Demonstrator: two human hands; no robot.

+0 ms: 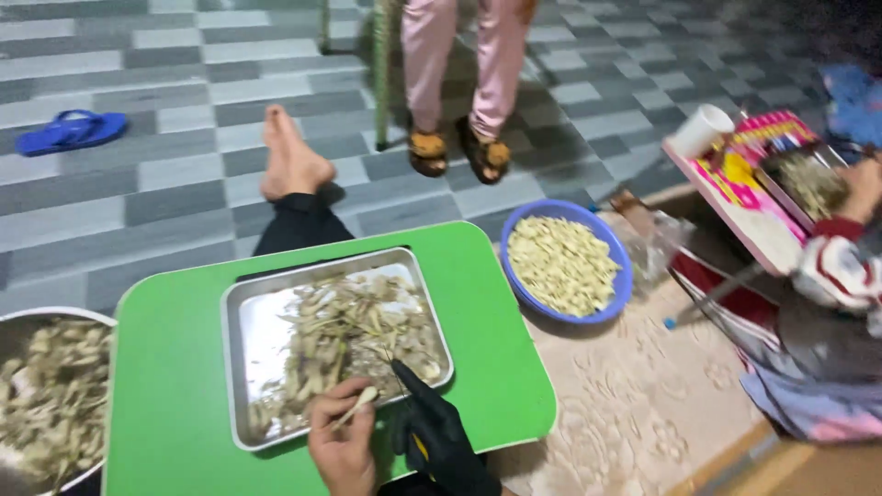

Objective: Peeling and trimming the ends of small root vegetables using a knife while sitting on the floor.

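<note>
My bare left hand (pixel 343 445) pinches a pale, slim garlic piece (pixel 358 402) at the near edge of a steel tray (pixel 241 317). The tray lies on a small green table (pixel 175 367) and holds a heap of pale peels and scraps (pixel 354 335). My right hand (pixel 439 432), in a black glove, is just right of the left hand. It is closed around something with a yellow handle, and a dark tip points up into the scraps. I cannot tell what that tool is.
A blue bowl of peeled cloves (pixel 562 262) sits on the patterned mat to the right. A metal bowl of unpeeled pieces (pixel 46 395) is at the left. My bare foot (pixel 289 156) stretches beyond the table. A standing person's sandalled feet (pixel 459 152), a blue flip-flop (pixel 69 130), and a seated person with a pink tray (pixel 735 184) are nearby.
</note>
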